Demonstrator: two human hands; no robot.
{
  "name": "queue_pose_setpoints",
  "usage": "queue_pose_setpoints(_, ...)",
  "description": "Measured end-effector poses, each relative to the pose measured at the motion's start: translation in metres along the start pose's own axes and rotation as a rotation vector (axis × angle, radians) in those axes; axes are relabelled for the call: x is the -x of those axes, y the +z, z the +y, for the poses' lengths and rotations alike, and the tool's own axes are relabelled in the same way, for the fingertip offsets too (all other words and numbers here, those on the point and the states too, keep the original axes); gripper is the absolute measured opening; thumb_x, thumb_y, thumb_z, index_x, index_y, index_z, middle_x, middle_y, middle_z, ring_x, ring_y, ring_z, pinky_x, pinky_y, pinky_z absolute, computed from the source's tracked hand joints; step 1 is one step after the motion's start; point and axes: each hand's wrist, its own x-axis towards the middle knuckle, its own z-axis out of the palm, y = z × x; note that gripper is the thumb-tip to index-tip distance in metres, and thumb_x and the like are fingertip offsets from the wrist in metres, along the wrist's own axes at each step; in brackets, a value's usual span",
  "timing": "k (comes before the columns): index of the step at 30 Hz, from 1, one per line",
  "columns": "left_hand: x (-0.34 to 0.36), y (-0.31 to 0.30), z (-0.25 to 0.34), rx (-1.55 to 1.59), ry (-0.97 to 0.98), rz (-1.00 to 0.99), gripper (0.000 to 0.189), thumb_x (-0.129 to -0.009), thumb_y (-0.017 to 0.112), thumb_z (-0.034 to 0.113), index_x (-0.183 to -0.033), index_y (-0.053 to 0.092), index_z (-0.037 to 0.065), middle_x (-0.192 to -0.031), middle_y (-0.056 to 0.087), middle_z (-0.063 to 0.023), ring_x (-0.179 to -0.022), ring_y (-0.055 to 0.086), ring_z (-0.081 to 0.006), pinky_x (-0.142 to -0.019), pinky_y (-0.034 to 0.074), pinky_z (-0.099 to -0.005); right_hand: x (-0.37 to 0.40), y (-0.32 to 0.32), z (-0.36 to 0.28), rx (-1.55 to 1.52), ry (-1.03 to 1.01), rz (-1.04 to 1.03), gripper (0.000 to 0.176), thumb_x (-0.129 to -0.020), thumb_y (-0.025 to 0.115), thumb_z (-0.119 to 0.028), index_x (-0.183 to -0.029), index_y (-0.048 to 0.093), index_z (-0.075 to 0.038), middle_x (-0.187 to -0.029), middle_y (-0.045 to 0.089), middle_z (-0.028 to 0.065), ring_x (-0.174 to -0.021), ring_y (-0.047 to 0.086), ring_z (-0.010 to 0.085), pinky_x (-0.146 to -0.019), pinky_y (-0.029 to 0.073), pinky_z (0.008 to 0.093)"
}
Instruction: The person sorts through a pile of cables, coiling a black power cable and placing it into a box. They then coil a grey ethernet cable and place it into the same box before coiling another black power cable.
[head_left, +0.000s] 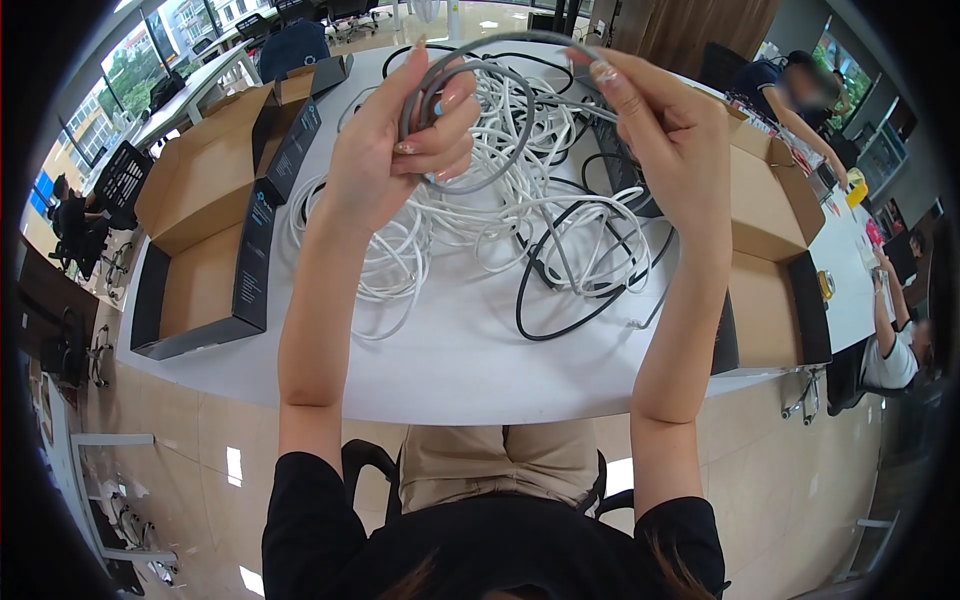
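A grey cable (531,128) hangs in loops from my left hand (405,140), whose fingers are curled around it. From there one strand arches over to my right hand (660,130), which pinches it between thumb and fingers. Both hands are raised above a tangled heap of white cables (480,215) on the table. A black cable (522,310) curves along the near right side of the heap. Part of the heap is hidden behind my hands.
An open cardboard box (200,240) stands on the left of the white table (470,370), and another open box (770,220) on the right. At the far right, a person (790,95) reaches over the table, and another person (890,350) sits nearer.
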Motion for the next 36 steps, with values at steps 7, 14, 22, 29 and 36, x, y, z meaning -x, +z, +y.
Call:
queue_pose_setpoints(7, 0.0, 0.007, -0.002, 0.041, 0.125, -0.103, 0.032, -0.096, 0.021, 0.034, -0.079, 0.036, 0.011, -0.049, 0.03, 0.0057, -0.04, 0.02, -0.0036, -0.046, 0.027, -0.0206, 0.0, 0.004, -0.011, -0.194, -0.018, 0.076, 0.025, -0.092, 0.048, -0.017, -0.105, 0.063, -0.002, -0.06, 0.05, -0.0032, -0.048, 0.037, -0.0001, -0.041, 0.023, 0.0153)
queue_pose_setpoints(14, 0.0, 0.007, -0.005, 0.321, 0.143, -0.39, 0.029, -0.095, 0.02, 0.033, -0.083, 0.036, 0.012, -0.048, 0.035, 0.0037, -0.035, 0.024, -0.0039, -0.045, 0.034, -0.0206, 0.0, 0.019, -0.015, -0.384, -0.037, -0.066, 0.037, -0.095, 0.034, -0.023, -0.115, 0.052, 0.002, -0.098, 0.062, 0.011, -0.062, 0.056, 0.0102, -0.044, 0.037, 0.0142)
queue_pose_setpoints(22, -0.004, 0.012, -0.015, 0.299, 0.101, -0.317, 0.036, -0.091, 0.027, 0.043, -0.083, 0.04, 0.011, -0.043, 0.039, 0.0036, -0.038, 0.038, -0.0107, -0.066, 0.043, -0.0306, -0.002, 0.017, -0.008, -0.588, -0.033, -0.209, 0.038, -0.094, 0.037, -0.021, -0.117, 0.051, 0.005, -0.062, 0.043, -0.001, -0.054, 0.04, 0.0059, -0.049, 0.03, 0.0182)
queue_pose_setpoints(29, -0.009, -0.004, -0.022, 0.432, -0.075, -0.513, 0.08, -0.083, 0.01, 0.069, -0.085, 0.051, 0.0, -0.046, 0.046, -0.0015, -0.049, 0.05, -0.0193, -0.076, 0.045, -0.0357, 0.005, 0.013, -0.016, -0.573, 0.086, -0.394, 0.028, -0.09, 0.048, -0.017, -0.111, 0.061, -0.004, -0.051, 0.037, -0.005, -0.047, 0.031, 0.0025, -0.042, 0.023, 0.0196)
queue_pose_setpoints(36, -0.004, -0.014, -0.03, 0.271, -0.236, -0.526, 0.073, -0.093, 0.008, 0.053, -0.093, 0.051, -0.006, -0.048, 0.047, -0.0012, -0.042, 0.047, -0.016, -0.057, 0.046, -0.0313, 0.007, 0.009, -0.015, -0.53, 0.15, -0.575, 0.027, -0.089, 0.05, -0.015, -0.111, 0.062, -0.007, -0.052, 0.041, -0.0033, -0.047, 0.033, 0.0037, -0.043, 0.027, 0.0199)
